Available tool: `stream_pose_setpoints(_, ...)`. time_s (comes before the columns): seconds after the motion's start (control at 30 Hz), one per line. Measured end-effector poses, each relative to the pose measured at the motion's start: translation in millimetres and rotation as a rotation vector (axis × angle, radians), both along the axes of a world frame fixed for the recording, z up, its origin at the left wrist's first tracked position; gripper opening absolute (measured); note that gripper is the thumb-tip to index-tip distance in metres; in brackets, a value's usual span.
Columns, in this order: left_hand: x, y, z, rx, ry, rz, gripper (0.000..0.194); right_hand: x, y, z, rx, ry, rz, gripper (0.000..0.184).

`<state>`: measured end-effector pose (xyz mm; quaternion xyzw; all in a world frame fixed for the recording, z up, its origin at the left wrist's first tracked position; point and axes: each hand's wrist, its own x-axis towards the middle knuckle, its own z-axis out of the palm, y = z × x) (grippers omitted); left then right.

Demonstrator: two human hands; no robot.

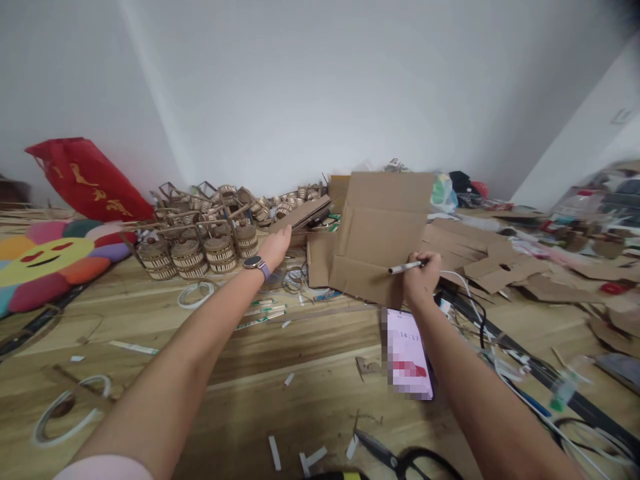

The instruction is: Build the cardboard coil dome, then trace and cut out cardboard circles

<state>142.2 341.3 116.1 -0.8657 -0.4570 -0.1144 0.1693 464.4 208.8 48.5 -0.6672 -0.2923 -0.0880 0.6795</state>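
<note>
My left hand (277, 248), with a watch on its wrist, is closed at the near end of a long, narrow brown cardboard piece (303, 215); some fingertips are hidden. My right hand (423, 275) grips a pen (407, 267), its light barrel pointing left. Behind the pen a large creased cardboard sheet (383, 227) stands upright, leaning slightly. I cannot tell whether the right hand touches the sheet. Just below that hand a lit phone (407, 353) lies on the wooden surface.
Small lidded woven baskets (220, 253) with handles crowd the left back. A flower-shaped cushion (55, 260) and red bag (90, 180) lie farther left. Scissors (395, 460) lie in front. Cut cardboard (500, 263), cables and a small bottle (563, 393) cover the right. White coils (196, 295) lie near the baskets.
</note>
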Motion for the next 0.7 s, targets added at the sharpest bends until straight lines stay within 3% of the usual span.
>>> stream_pose_setpoints(0.1, 3, 0, -3.1, 0.01, 0.012, -0.024, 0.035, 5, -8, 36.5, 0.127, -0.067, -0.055, 0.029)
stream_pose_setpoints(0.2, 8, -7, -12.9, 0.019, 0.028, -0.059, 0.035, 12, -23, 74.6, 0.247, -0.122, -0.108, 0.006)
stream_pose_setpoints(0.33, 12, -27, -41.3, 0.026, 0.052, -0.125, 0.035, 15, -40, 101.6, 0.335, -0.133, -0.09, 0.019)
stream_pose_setpoints(0.5, 8, -53, -80.3, 0.029, 0.07, -0.201, 0.037, 4, -40, 89.2, 0.341, -0.041, -0.006, 0.021)
stream_pose_setpoints(0.7, -18, -73, -94.8, 0.003, 0.075, -0.234, 0.04, -29, -27, 46.2, 0.156, 0.12, 0.251, 0.011)
